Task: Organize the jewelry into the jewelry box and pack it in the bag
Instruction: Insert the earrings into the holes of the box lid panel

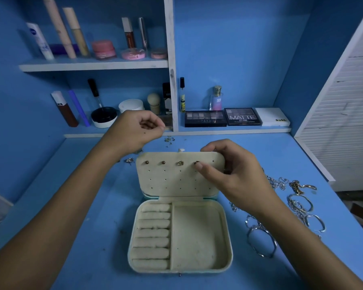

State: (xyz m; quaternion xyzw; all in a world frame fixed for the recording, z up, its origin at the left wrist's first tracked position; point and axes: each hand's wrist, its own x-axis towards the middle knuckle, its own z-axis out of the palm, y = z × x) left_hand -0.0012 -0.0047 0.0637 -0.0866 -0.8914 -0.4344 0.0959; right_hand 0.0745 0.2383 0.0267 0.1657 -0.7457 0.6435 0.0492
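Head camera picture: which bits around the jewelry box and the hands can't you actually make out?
- Fourth earring: partly hidden by the right hand holding the jewelry box lid.
- Left hand: whatever its fingertips pinch is too small.
- Loose earrings behind the lid: too small, blurred.
- Bag: not in view.

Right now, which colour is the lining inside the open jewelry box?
Cream, almost off-white, on the jewelry box tray and lid panel; the head view shows it.
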